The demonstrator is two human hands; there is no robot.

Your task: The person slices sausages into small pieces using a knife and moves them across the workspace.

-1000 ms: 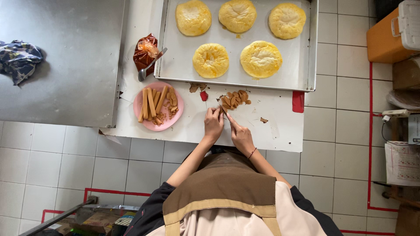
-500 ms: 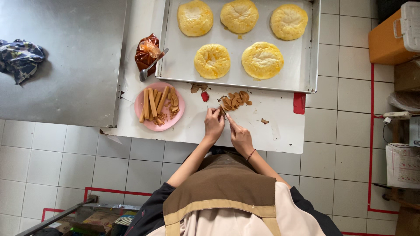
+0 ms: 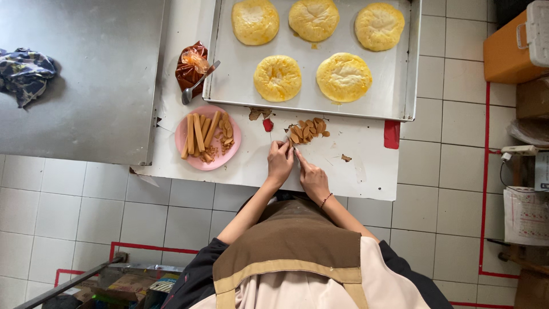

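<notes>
Meanwhile left hand [image 3: 279, 162], right hand [image 3: 313, 180] meet beside brown slices [image 3: 307, 131]; dark-red pouch [image 3: 190, 70] above pink plate [image 3: 231, 150]

Crinkled red-brown plastic pouch [image 3: 191, 68] beside the baking tray [image 3: 400, 111]; orange box [image 3: 506, 51] at right edge.

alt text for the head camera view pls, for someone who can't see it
Seen from above, a person's left hand and right hand meet on a white table beside a pile of brown slices. A pink plate of brown sticks lies left; a tray holds five yellow buns.
</notes>
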